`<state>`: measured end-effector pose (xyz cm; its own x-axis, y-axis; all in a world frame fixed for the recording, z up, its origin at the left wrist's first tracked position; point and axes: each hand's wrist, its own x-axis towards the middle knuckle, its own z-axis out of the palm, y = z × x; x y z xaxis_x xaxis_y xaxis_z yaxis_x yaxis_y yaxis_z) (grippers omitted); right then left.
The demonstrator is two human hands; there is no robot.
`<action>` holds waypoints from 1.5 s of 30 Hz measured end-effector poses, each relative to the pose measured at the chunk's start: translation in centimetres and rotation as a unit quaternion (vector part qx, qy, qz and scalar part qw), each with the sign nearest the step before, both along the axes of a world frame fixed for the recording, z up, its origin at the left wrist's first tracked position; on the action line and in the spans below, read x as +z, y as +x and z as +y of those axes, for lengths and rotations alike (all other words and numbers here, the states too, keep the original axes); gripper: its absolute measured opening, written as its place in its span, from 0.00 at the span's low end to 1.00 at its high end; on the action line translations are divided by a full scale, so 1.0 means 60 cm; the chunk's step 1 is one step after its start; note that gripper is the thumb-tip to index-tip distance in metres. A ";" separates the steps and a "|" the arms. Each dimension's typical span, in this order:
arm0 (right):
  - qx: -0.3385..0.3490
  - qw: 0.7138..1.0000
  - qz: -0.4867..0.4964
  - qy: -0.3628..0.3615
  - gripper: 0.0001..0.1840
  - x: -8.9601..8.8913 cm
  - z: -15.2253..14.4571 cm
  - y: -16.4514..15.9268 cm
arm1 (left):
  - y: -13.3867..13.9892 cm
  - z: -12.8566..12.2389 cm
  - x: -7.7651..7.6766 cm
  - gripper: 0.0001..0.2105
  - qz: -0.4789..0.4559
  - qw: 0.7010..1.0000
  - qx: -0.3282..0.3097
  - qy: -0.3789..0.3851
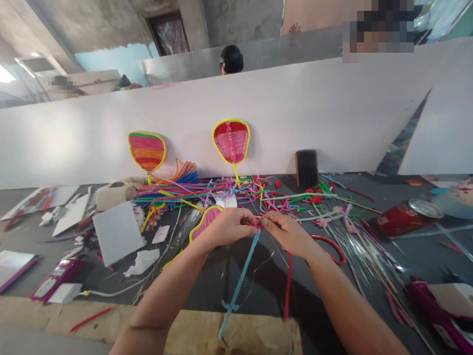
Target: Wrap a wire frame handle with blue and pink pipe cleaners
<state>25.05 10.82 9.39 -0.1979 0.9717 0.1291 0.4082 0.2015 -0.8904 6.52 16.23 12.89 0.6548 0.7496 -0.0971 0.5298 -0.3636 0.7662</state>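
Over the middle of the dark table, my left hand (234, 227) and my right hand (286, 231) meet almost fingertip to fingertip. Both are closed in a pinch on a red pipe cleaner (288, 291), whose long end hangs below my right hand. A light blue twisted stem (244, 268) slants down from the fingertips, with a small crosspiece near its lower end. Fingers partly hide where red and blue meet. Behind my left forearm lies a pink fan-like piece with a yellow edge (207, 222).
Two striped fan shapes (147, 152) (231, 143) lean on the white partition (273, 113). Loose pipe cleaners (173, 190), a phone (306, 169), a red can (410, 217), thin wires (364, 246), white card (117, 234) and a purple tool (59, 278) lie around. People sit beyond the partition.
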 end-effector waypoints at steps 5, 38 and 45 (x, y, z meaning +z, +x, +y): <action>0.015 0.999 -0.030 -0.030 0.14 0.009 -0.003 0.015 | -0.006 0.004 -0.004 0.10 -0.042 0.994 -0.016 -0.100; -0.197 0.971 -0.065 0.119 0.09 0.044 -0.025 0.039 | 0.013 0.047 0.042 0.06 -0.129 0.956 -0.035 -0.261; -0.247 0.950 0.019 0.192 0.13 0.072 -0.067 0.029 | 0.012 0.025 0.114 0.07 -0.156 0.988 -0.006 -0.015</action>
